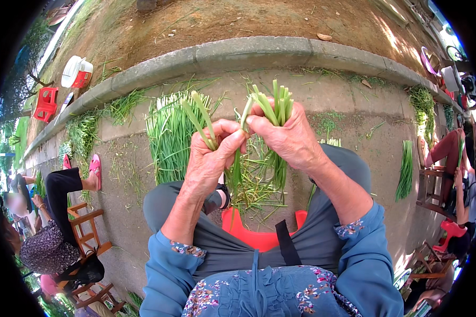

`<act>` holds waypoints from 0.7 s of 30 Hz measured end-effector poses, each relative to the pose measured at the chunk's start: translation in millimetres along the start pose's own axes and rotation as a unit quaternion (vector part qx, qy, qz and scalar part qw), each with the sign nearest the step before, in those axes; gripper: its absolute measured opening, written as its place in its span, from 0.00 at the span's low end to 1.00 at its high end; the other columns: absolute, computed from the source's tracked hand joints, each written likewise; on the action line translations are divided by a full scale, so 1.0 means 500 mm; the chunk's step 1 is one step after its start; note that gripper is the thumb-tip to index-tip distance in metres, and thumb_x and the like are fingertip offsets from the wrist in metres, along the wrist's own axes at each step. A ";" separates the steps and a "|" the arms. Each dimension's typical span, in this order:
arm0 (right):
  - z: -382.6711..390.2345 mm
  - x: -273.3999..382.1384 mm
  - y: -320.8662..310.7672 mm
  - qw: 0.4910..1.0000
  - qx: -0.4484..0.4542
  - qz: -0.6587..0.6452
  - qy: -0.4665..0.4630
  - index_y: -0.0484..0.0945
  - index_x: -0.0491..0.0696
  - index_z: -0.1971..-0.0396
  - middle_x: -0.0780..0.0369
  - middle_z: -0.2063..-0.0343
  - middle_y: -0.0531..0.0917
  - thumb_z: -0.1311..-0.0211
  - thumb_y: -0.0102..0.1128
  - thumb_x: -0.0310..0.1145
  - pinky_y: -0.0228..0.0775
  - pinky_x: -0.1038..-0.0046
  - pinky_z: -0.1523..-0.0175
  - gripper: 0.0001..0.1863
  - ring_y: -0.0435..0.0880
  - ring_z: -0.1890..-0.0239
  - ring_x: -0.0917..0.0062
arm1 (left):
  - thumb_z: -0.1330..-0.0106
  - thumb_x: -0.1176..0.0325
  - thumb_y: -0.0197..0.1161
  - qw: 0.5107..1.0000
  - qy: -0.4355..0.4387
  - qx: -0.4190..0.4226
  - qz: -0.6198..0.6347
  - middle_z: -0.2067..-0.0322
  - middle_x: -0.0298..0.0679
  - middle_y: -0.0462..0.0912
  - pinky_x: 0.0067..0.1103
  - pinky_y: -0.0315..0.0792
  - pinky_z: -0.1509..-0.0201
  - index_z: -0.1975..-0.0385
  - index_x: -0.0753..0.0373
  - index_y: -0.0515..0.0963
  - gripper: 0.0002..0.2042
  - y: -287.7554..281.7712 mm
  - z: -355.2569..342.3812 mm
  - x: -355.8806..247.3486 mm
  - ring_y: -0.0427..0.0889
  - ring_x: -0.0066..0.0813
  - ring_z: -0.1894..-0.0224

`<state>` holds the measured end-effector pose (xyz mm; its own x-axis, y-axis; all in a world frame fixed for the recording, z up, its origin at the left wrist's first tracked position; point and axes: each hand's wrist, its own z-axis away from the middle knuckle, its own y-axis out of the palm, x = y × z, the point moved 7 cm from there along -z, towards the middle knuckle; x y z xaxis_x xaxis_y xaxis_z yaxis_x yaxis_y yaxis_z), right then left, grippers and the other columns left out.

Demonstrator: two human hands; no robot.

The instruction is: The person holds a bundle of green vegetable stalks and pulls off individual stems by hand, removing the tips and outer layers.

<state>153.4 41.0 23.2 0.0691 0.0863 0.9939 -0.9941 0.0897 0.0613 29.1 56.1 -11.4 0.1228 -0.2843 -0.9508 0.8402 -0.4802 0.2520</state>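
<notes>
My left hand (217,153) is closed on a few thick green leafy stalks (200,119), with its thumb and forefinger pinched at a pale stalk (244,113) in the middle. My right hand (285,134) grips a thicker bunch of green stalks (272,105), cut-looking ends upward and leaves hanging below; its thumb meets that pale stalk. Behind my left hand, a large pile of long green stalks (165,134) lies on the pavement. Scattered trimmings (254,195) lie beneath my hands, between my knees and above a red plastic seat (251,230).
A concrete curb (248,50) borders bare earth ahead. Seated people (50,248) work at both sides on wooden chairs (87,230). At left are a red stool (46,103) and white bucket (71,71); at right, another bundle of stalks (404,169) and a leafy heap (423,113).
</notes>
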 end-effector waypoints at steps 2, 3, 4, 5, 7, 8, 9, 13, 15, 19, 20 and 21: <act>0.001 0.004 0.003 1.000 0.009 -0.011 -0.019 0.74 0.41 0.81 0.66 0.85 0.76 0.51 0.53 0.26 0.66 0.80 0.74 0.05 0.73 0.80 0.87 | 0.40 0.68 0.54 1.000 0.000 0.002 -0.010 0.80 0.32 0.74 0.07 0.49 0.86 0.72 0.61 0.74 0.05 0.002 0.001 -0.001 0.59 0.08 0.87; 0.002 0.005 0.004 0.999 0.014 -0.016 -0.029 0.74 0.41 0.80 0.66 0.85 0.76 0.51 0.54 0.26 0.66 0.80 0.74 0.05 0.74 0.79 0.86 | 0.40 0.68 0.55 1.000 0.000 0.003 -0.012 0.81 0.32 0.74 0.07 0.49 0.86 0.72 0.61 0.74 0.05 0.003 0.002 -0.001 0.59 0.08 0.87; 0.001 0.001 0.002 1.000 0.009 -0.003 -0.024 0.74 0.41 0.80 0.65 0.84 0.77 0.51 0.54 0.26 0.67 0.80 0.73 0.05 0.74 0.79 0.86 | 0.40 0.68 0.55 1.000 0.000 0.003 -0.014 0.81 0.31 0.74 0.07 0.49 0.86 0.72 0.61 0.74 0.05 0.003 0.002 -0.001 0.59 0.08 0.87; 0.001 -0.004 -0.001 1.000 0.005 0.010 -0.019 0.75 0.41 0.79 0.65 0.84 0.77 0.50 0.54 0.25 0.67 0.80 0.73 0.04 0.75 0.79 0.85 | 0.40 0.68 0.55 1.000 -0.001 0.005 -0.017 0.81 0.31 0.74 0.07 0.49 0.86 0.72 0.61 0.74 0.05 0.004 0.002 -0.001 0.59 0.08 0.87; -0.001 -0.013 -0.004 1.000 0.015 -0.014 0.011 0.75 0.41 0.79 0.64 0.83 0.77 0.50 0.54 0.25 0.68 0.80 0.73 0.04 0.76 0.79 0.84 | 0.40 0.68 0.55 1.000 -0.002 0.008 -0.024 0.82 0.31 0.73 0.07 0.49 0.87 0.73 0.61 0.74 0.05 0.004 0.003 0.000 0.59 0.08 0.88; -0.001 -0.017 -0.004 0.998 0.031 -0.050 0.036 0.75 0.41 0.78 0.64 0.82 0.77 0.50 0.54 0.25 0.68 0.80 0.73 0.04 0.76 0.79 0.84 | 0.40 0.67 0.55 1.000 -0.011 0.011 -0.016 0.82 0.30 0.73 0.08 0.49 0.86 0.72 0.61 0.74 0.05 0.003 0.004 0.001 0.59 0.08 0.87; 0.000 -0.019 -0.002 0.993 0.046 -0.086 0.061 0.75 0.41 0.78 0.64 0.82 0.77 0.50 0.54 0.25 0.68 0.81 0.73 0.04 0.76 0.79 0.84 | 0.40 0.67 0.55 1.000 -0.019 0.015 -0.009 0.82 0.28 0.73 0.08 0.49 0.85 0.72 0.62 0.75 0.06 0.000 0.005 0.001 0.59 0.07 0.86; 0.005 -0.005 0.012 0.987 0.068 -0.119 0.082 0.76 0.41 0.76 0.65 0.82 0.78 0.50 0.54 0.26 0.68 0.81 0.74 0.04 0.76 0.79 0.84 | 0.40 0.67 0.55 0.999 -0.025 0.039 -0.012 0.82 0.27 0.73 0.09 0.49 0.84 0.72 0.63 0.75 0.06 0.006 0.005 0.008 0.59 0.07 0.85; 0.006 0.003 0.010 0.992 0.079 -0.082 0.060 0.77 0.41 0.75 0.65 0.82 0.78 0.50 0.54 0.26 0.67 0.81 0.74 0.05 0.74 0.79 0.86 | 0.40 0.67 0.56 1.000 -0.019 0.018 -0.010 0.82 0.27 0.72 0.09 0.49 0.84 0.72 0.63 0.75 0.06 0.004 0.006 0.003 0.60 0.07 0.85; -0.004 -0.014 -0.007 0.999 0.039 0.033 0.014 0.78 0.41 0.72 0.67 0.80 0.77 0.49 0.54 0.26 0.66 0.82 0.73 0.06 0.72 0.77 0.88 | 0.41 0.68 0.58 0.999 -0.025 -0.033 -0.035 0.84 0.27 0.72 0.09 0.52 0.82 0.73 0.63 0.76 0.05 -0.010 0.004 0.000 0.63 0.08 0.84; -0.002 -0.017 -0.008 0.998 0.046 0.037 0.026 0.78 0.41 0.71 0.67 0.78 0.78 0.49 0.54 0.26 0.66 0.82 0.70 0.07 0.72 0.75 0.87 | 0.41 0.69 0.58 0.998 -0.025 -0.040 -0.039 0.84 0.27 0.72 0.09 0.53 0.82 0.73 0.64 0.76 0.05 -0.013 0.004 0.000 0.63 0.08 0.83; -0.001 -0.021 -0.008 0.997 0.053 0.041 0.038 0.78 0.41 0.69 0.67 0.77 0.78 0.48 0.54 0.26 0.66 0.82 0.67 0.08 0.72 0.73 0.87 | 0.41 0.69 0.58 0.998 -0.015 -0.041 -0.052 0.84 0.27 0.72 0.09 0.54 0.82 0.74 0.64 0.76 0.05 -0.012 0.003 -0.002 0.64 0.08 0.83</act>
<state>156.6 40.3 12.5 -0.0108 0.1643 0.9864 -0.9997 -0.0253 -0.0067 22.9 58.1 -11.5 0.0180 -0.2626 -0.9647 0.8881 -0.4391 0.1361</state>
